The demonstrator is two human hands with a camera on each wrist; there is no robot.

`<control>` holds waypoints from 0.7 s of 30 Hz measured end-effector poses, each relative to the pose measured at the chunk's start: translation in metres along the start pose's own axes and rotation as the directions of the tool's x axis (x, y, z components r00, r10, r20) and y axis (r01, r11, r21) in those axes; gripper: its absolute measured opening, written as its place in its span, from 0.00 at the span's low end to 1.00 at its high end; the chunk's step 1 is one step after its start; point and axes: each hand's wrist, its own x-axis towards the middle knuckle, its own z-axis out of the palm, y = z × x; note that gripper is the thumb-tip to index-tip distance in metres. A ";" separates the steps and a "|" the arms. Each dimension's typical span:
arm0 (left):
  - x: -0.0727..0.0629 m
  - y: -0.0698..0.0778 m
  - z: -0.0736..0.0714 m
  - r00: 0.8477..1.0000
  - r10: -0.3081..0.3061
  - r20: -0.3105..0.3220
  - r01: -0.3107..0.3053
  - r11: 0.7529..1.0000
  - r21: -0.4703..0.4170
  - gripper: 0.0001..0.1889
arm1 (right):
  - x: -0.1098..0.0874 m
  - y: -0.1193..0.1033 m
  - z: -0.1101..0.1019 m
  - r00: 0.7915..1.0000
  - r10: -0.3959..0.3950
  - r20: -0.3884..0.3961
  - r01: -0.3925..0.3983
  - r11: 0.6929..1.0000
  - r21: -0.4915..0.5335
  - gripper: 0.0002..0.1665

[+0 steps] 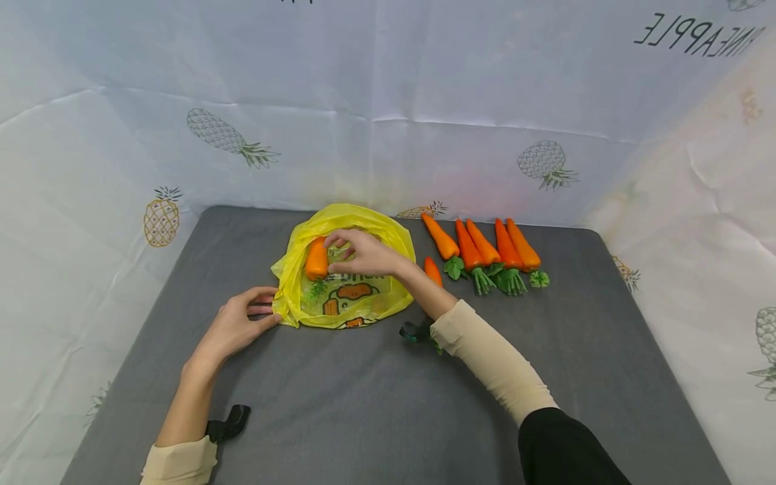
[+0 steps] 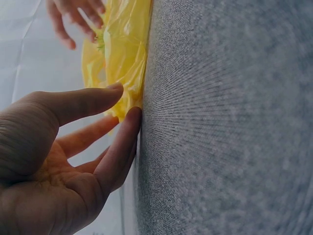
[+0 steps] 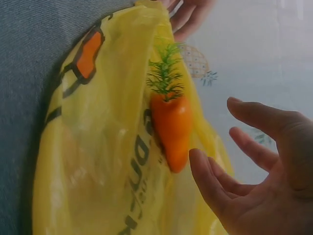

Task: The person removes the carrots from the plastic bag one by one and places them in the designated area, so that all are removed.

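Observation:
A yellow plastic bag (image 1: 397, 232) lies spread on the grey table with its mouth wide. My left hand (image 1: 238, 325) holds the bag's near left edge between thumb and fingers, as the left wrist view (image 2: 63, 181) also shows. Inside the bag rests an orange toy carrot (image 1: 316, 259) with feathery green leaves; in the right wrist view the carrot (image 3: 172, 125) has its leaves toward my left hand. Over the bag, just right of this carrot, my right hand (image 1: 366, 254) has its fingers spread and grips nothing; a gap separates fingers and carrot in the right wrist view.
Several toy carrots (image 1: 467, 246) with green tops lie in a row at the back right of the table (image 1: 364, 404). Another carrot (image 1: 432, 271) is partly hidden by my right forearm. A white pineapple-print cloth (image 1: 364, 155) hangs behind and at both sides.

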 end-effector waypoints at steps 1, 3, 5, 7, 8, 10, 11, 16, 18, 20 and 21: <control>0.000 0.000 0.000 1.000 -0.002 0.001 0.002 1.000 0.000 0.30 | 0.003 0.002 0.002 1.000 0.011 0.005 -0.011 1.000 0.001 0.30; 0.000 0.000 0.000 1.000 -0.003 0.001 0.003 1.000 -0.002 0.30 | 0.008 0.006 0.008 0.999 0.032 0.015 -0.033 0.999 0.003 0.29; 0.001 -0.001 0.000 1.000 -0.003 -0.001 0.003 1.000 -0.001 0.30 | 0.014 0.009 0.013 0.999 0.049 0.017 -0.049 0.999 0.001 0.28; 0.002 -0.001 -0.001 1.000 -0.002 -0.002 0.002 1.000 -0.002 0.30 | 0.019 0.011 0.018 0.999 0.039 0.013 -0.039 0.999 -0.002 0.28; 0.002 -0.001 -0.001 1.000 -0.001 -0.002 0.001 1.000 -0.001 0.30 | 0.022 0.012 0.020 1.000 0.029 0.011 -0.029 1.000 -0.007 0.28; 0.002 -0.001 0.000 1.000 -0.003 -0.001 0.003 1.000 -0.002 0.30 | 0.027 0.012 0.025 1.000 0.005 0.006 -0.005 0.999 -0.036 0.28; 0.002 0.000 -0.001 1.000 -0.005 0.000 0.005 1.000 -0.002 0.30 | 0.028 0.011 0.027 1.000 0.002 0.003 -0.002 0.999 -0.053 0.29; 0.001 0.001 -0.001 1.000 -0.011 0.006 0.011 1.000 -0.004 0.30 | 0.032 0.009 0.033 0.999 0.045 0.022 -0.041 0.988 -0.149 0.32; 0.001 0.002 -0.001 1.000 -0.009 0.006 0.009 1.000 -0.003 0.30 | 0.033 0.008 0.034 0.997 0.070 0.031 -0.064 0.983 -0.175 0.32; 0.001 0.002 -0.001 1.000 -0.005 0.005 0.005 1.000 -0.001 0.30 | 0.033 0.007 0.035 0.996 0.083 0.036 -0.075 0.980 -0.185 0.33; 0.001 0.002 -0.002 1.000 -0.004 0.005 0.004 1.000 -0.001 0.30 | 0.033 0.007 0.036 0.995 0.087 0.039 -0.078 0.980 -0.180 0.33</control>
